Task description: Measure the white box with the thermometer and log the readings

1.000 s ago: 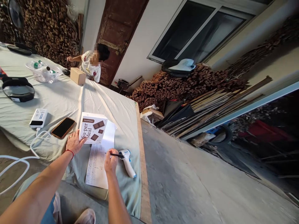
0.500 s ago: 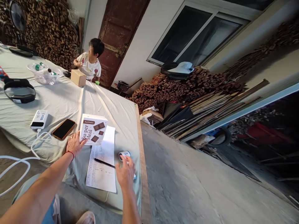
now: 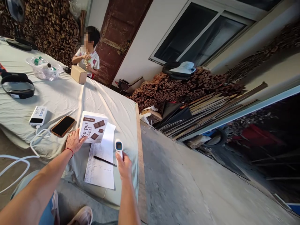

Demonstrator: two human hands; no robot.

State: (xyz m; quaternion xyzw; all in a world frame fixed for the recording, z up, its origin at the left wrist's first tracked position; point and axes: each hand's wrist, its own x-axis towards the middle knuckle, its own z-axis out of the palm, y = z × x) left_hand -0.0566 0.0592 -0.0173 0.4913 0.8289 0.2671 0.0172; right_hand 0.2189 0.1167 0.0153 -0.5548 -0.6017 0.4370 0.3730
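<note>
A white box (image 3: pixel 96 126) printed "Su-per Meal" stands on the cloth-covered table. My left hand (image 3: pixel 74 141) grips its lower left corner, thumb across the front and the other fingers partly hidden behind its side. In my right hand (image 3: pixel 124 165) is a white infrared thermometer (image 3: pixel 119 146), held upright by its handle with the small dark screen facing me. Between the hands lies a sheet of paper (image 3: pixel 100 176) with rows of writing, and a black pen (image 3: pixel 104 161) rests across it. The box covers part of the paper's upper end.
Left of the box are a phone (image 3: pixel 62 126) and a white power bank (image 3: pixel 38 115) with a cable. Farther back stand a headset (image 3: pixel 17 86), a clear bowl (image 3: pixel 44 71) of bottles and a cardboard box (image 3: pixel 78 74). A person (image 3: pixel 89 54) is behind it. The table's right edge (image 3: pixel 140 162) drops to concrete floor.
My right hand has picked up the thermometer from the table and raised it upright. My left hand stays at the box. The person at the back has brought both hands together around something greenish.
</note>
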